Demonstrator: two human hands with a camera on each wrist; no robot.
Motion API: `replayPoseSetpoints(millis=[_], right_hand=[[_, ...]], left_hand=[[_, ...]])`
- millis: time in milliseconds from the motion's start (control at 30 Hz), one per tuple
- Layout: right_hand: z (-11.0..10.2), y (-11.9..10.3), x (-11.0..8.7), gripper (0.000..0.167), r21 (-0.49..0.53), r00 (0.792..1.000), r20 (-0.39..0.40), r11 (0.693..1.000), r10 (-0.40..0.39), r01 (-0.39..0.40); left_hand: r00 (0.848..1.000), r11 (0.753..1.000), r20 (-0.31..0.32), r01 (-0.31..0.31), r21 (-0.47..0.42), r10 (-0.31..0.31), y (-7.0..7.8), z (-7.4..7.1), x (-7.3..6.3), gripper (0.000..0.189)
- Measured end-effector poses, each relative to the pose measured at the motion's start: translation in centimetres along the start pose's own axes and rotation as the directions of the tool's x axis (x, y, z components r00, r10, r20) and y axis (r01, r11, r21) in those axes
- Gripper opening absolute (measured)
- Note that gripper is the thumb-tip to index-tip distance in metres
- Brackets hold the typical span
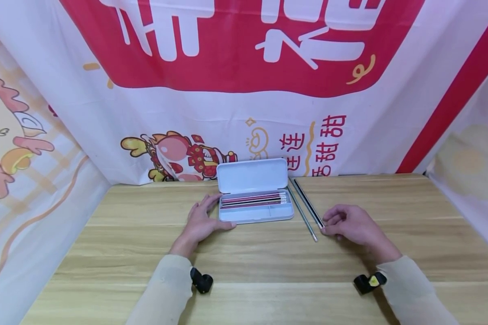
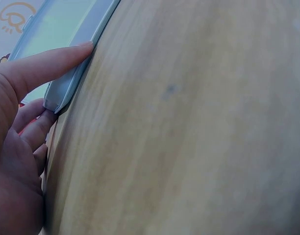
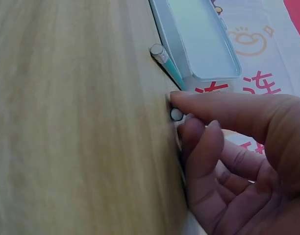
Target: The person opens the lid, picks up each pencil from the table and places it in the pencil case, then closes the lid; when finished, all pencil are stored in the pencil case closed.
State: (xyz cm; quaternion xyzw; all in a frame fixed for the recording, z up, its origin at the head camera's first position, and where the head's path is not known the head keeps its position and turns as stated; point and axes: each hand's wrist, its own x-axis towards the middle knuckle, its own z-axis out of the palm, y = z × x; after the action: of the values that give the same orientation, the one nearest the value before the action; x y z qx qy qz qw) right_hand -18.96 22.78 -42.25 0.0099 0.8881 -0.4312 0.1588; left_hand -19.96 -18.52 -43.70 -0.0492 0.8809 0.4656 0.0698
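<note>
An opened pale-blue pencil case (image 1: 252,220) lies at the back of the table, its lid (image 1: 252,176) leaning upright against the cloth. Several striped pencils (image 1: 252,200), red and black, lie in its long compartment, eraser ends to the right. My left hand (image 1: 201,223) holds the case's left end, thumb along the near edge and fingers about the left side. To the right of the case lies a green pencil (image 1: 302,210). Beside it is a black-striped pencil (image 1: 309,203); my right hand (image 1: 349,224) pinches its near end between thumb and fingers. The pencil's white end (image 3: 176,114) shows there.
A wooden table (image 1: 268,271) spreads in front. A printed cloth (image 1: 244,113) in white and red hangs right behind the case, with more cloth at both sides. Small black devices (image 1: 202,280) sit at the wrists. A small compartment (image 1: 280,210) is in the case's right front.
</note>
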Motion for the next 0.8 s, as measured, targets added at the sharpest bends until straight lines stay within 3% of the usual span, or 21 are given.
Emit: replayPoseSetpoints(millis=[167,500,800], right_hand=[[-0.3,0.0,-0.3,0.038,-0.078,1.0,-0.02,0.997,-0.021,0.02],[-1.2,0.1,-0.7,0.028,-0.126,1.0,-0.015,0.992,-0.018,0.016],[-2.0,0.6,-0.9,0.024,-0.283,0.993,-0.112,0.959,-0.02,-0.012]], left_hand=[[1.0,1.0,0.001,-0.001,0.001,0.001,0.0,0.0,0.0,0.096],[1.0,1.0,0.002,0.006,-0.008,-0.006,-0.1,0.0,0.0,0.096],[1.0,1.0,-0.001,0.011,-0.009,-0.011,0.1,0.0,0.0,0.097]])
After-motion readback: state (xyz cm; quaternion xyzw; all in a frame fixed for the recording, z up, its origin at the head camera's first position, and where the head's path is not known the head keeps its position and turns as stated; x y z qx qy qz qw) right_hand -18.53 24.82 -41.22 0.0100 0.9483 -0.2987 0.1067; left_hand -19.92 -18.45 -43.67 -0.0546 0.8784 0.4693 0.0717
